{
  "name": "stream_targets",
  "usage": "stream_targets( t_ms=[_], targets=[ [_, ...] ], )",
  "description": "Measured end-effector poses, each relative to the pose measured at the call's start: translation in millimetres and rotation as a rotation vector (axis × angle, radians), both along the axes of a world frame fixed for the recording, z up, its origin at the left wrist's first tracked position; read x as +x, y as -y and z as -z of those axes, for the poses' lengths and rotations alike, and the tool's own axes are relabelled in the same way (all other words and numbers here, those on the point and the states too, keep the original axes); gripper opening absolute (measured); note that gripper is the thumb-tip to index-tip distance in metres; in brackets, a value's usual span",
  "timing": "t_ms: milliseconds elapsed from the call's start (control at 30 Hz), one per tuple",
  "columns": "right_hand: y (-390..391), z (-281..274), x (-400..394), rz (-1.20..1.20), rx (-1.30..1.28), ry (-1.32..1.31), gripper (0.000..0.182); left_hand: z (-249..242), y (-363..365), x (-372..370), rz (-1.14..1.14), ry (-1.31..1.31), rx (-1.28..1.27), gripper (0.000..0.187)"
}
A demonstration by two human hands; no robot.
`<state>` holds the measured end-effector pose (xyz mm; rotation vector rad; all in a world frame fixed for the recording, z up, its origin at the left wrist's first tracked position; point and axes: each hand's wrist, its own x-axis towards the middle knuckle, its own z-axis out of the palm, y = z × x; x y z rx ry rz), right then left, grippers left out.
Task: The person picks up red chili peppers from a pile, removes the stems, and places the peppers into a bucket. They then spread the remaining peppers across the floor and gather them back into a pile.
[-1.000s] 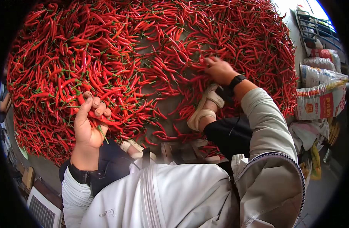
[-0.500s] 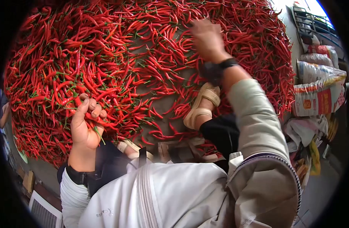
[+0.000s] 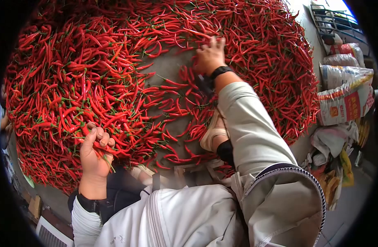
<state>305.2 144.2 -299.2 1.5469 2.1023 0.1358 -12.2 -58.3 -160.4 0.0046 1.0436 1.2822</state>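
Red chili peppers (image 3: 94,76) with green stems lie in a thick heap on the left. My left hand (image 3: 95,160) is at the near edge of this heap, its fingers curled around a few chili peppers; a green stem hangs below the palm and a red tip shows beside it. Farther out, my right hand (image 3: 211,58) reaches over the inner edge of the right-hand spread of chili peppers (image 3: 271,78). Its fingers are apart and point away from me, touching or just above the peppers. Whatever lies under that palm is hidden.
A strip of grey floor (image 3: 164,66) shows between the two heaps, with loose peppers scattered on it. My sandalled foot (image 3: 215,133) stands among them. Printed sacks (image 3: 345,103), crumpled cloths (image 3: 333,142) and a dark rack (image 3: 337,20) line the right side.
My right hand has moved left and nearer to me, and more grey floor shows beside it where peppers lay. My left hand keeps its grip. The whole view has shifted slightly.
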Motion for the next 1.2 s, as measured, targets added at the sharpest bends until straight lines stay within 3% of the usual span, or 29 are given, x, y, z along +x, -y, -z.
stream_targets(
  t_ms=[67,100,133,200,300,333,400,500,533,567,633,667,833,900,1033,1100,1200],
  targets=[
    [-10.5,-24.9,29.1,0.133,-0.074,0.059,0.062,-2.6,0.9,-0.2,-0.012,0.002,0.006,0.012],
    [-11.4,-40.6,43.0,0.148,-0.058,0.026,0.048,-3.9,1.0,-0.3,-0.018,0.005,0.010,0.012],
    [-16.8,-48.5,54.9,0.171,-0.113,0.127,0.046,-4.2,1.2,-0.6,-0.022,0.007,0.014,0.012],
    [-19.8,-64.7,80.0,0.161,-0.037,0.203,0.041,-4.4,2.7,-1.0,-0.019,0.011,0.028,0.012],
    [-14.1,-90.4,100.7,0.343,0.046,0.137,0.038,-8.2,3.8,0.7,-0.020,-0.006,0.027,0.012],
    [-9.8,-85.8,103.7,0.254,0.104,0.169,0.036,-9.4,3.7,2.1,-0.017,0.004,0.029,0.012],
    [15.4,-59.9,95.7,-0.150,0.243,0.095,0.030,-8.1,4.8,2.1,0.002,0.018,0.051,0.012],
    [92.7,-51.8,10.0,-0.527,-0.051,-0.102,0.033,-10.6,4.7,3.0,0.020,0.028,0.079,0.013],
    [124.1,-35.0,-0.5,-0.749,-0.064,-0.392,0.032,-12.1,4.8,3.1,0.024,0.028,0.081,0.013],
    [149.8,-19.8,-15.8,-0.864,-0.335,-0.418,0.033,-13.0,4.2,3.3,0.024,0.024,0.079,0.013],
    [206.1,24.8,-35.2,-0.926,-0.370,-0.711,0.029,-13.8,4.8,3.3,0.014,0.020,0.091,0.013],
    [215.1,28.9,-35.0,-0.924,-0.373,-0.715,0.029,-12.5,5.4,1.8,0.012,0.019,0.088,0.014],
    [191.6,52.7,-6.7,-0.840,-0.354,-0.479,0.016,-8.7,7.3,-2.9,0.004,0.017,0.065,0.014],
    [162.7,46.9,15.3,-0.890,-0.093,-0.276,0.013,-7.9,7.6,-2.1,-0.005,0.021,0.062,0.014],
    [97.8,39.8,57.9,-0.753,0.120,0.029,0.019,-9.2,7.6,-3.1,-0.009,0.018,0.070,0.014],
    [70.1,13.1,68.3,-0.559,-0.046,0.202,0.024,-8.9,7.4,-3.8,-0.002,0.011,0.063,0.014],
    [47.0,-16.1,82.8,-0.395,-0.019,0.153,0.025,-8.4,7.0,-5.7,-0.005,0.004,0.067,0.014]
  ],
)
